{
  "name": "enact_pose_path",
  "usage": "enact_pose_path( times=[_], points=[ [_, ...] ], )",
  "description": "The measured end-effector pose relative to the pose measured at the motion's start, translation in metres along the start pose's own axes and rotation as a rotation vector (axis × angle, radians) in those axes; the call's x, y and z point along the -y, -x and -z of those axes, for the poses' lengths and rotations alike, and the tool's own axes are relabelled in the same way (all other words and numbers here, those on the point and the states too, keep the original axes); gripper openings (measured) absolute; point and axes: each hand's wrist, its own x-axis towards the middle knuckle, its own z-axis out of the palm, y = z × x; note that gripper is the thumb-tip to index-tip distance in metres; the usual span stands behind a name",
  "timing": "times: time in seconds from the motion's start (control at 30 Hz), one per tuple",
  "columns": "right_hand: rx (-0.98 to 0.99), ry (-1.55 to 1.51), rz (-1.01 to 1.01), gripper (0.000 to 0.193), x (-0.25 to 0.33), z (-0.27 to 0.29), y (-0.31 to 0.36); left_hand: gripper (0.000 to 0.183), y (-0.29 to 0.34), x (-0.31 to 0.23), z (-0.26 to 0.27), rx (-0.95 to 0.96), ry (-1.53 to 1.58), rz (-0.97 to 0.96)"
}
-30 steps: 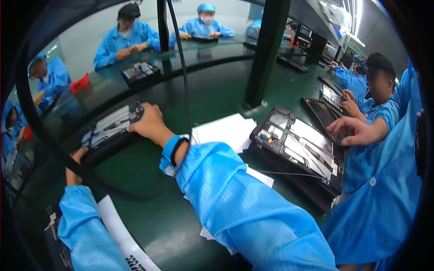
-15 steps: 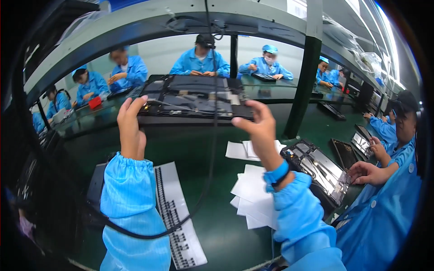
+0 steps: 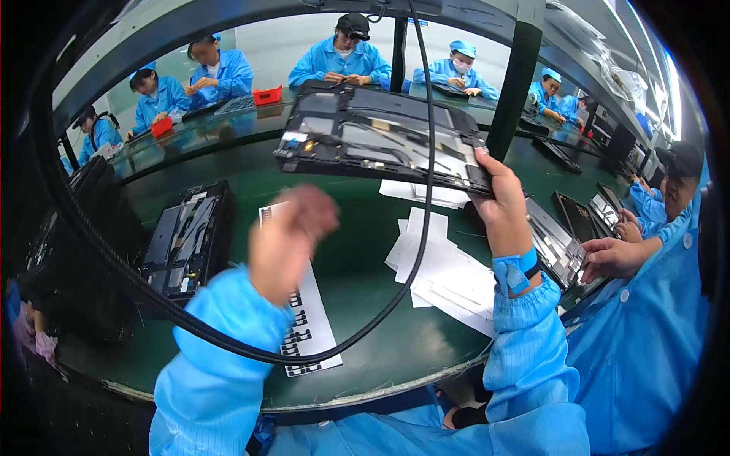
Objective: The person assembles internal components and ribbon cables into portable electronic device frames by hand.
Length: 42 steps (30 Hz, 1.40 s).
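Note:
My right hand (image 3: 502, 197) grips the right end of a black device chassis (image 3: 380, 133), thumb on top and fingers underneath. The chassis is held up over the bench and tilted, with grey panels and cables showing inside. My left hand (image 3: 293, 235) is off the chassis, below its left end, and smeared by motion, so its fingers cannot be made out. Beneath my left hand lies a white sheet with rows of small black pieces (image 3: 312, 330). White paper sheets (image 3: 449, 277) are spread on the green bench (image 3: 365, 365) below the held chassis.
Similar chassis (image 3: 186, 239) lie stacked at the left. A black cable (image 3: 422, 251) loops down in front of my hands. At the right, a co-worker's hand (image 3: 612, 258) touches another chassis (image 3: 559, 247). A dark post (image 3: 513, 95) stands behind; people in blue work across the bench.
Both hands held the chassis before. My left hand has let go and dropped nearer; my right hand has carried the chassis right and tilted it. The left-hand stack now shows more fully.

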Motion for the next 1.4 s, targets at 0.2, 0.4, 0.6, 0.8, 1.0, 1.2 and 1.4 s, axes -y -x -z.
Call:
enact_pose_path(
  times=[0.2, 0.4, 0.6, 0.8, 1.0, 1.2, 1.4],
  points=[
    [0.052, 0.036, -0.035, 0.024, 0.015, 0.042, -0.003, 0.051, 0.068, 0.070, -0.073, 0.914, -1.604, -0.419],
    [-0.056, 0.140, 0.004, 0.017, 0.036, 0.073, 0.059, 0.032, 0.028, 0.075, -0.043, 0.892, -1.551, -0.279],
    [-0.117, 0.275, -0.036, 0.020, 0.033, 0.101, 0.094, 0.026, 0.083, -0.019, -0.046, 0.794, -1.775, -0.255],
    [0.021, 0.396, -0.208, 0.024, 0.002, 0.092, 0.094, 0.041, 0.132, -0.046, 0.015, 0.558, -1.819, 0.018],
    [0.021, 0.624, -0.210, 0.024, -0.023, 0.095, 0.093, 0.045, 0.152, -0.050, 0.012, 0.611, -1.737, 0.033],
    [0.172, 1.738, 0.744, 0.008, -0.018, 0.077, 0.101, 0.035, 0.126, -0.062, 0.026, 0.583, -1.584, -0.073],
    [0.569, 1.500, 0.493, 0.009, -0.066, -0.019, 0.122, 0.037, 0.084, -0.054, 0.057, 0.474, -1.660, -0.243]
  ],
)
